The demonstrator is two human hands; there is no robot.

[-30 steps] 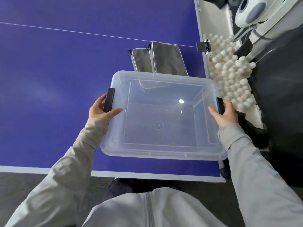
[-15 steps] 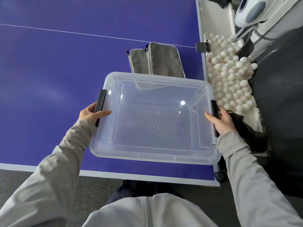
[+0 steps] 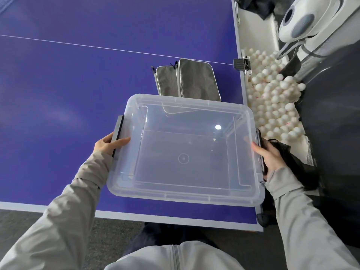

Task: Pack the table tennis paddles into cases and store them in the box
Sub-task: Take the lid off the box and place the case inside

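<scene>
Left hand (image 3: 106,146): grip curled round the black side latch (image 3: 118,132) of the clear plastic storage box (image 3: 185,193), thumb over the rim. Box sits above the blue desk (image 3: 58,94) near its front edge. Beyond it, two grey zippered paddle cases (image 3: 187,80) lie side by side. Right hand (image 3: 269,157) grips the opposite latch. White balls (image 3: 272,98) heaped off the desk's right edge.

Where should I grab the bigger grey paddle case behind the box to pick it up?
Probably the larger grey case is best pinched at its far short edge, from above: it lies flat, and the clear box covers its near end.
</scene>
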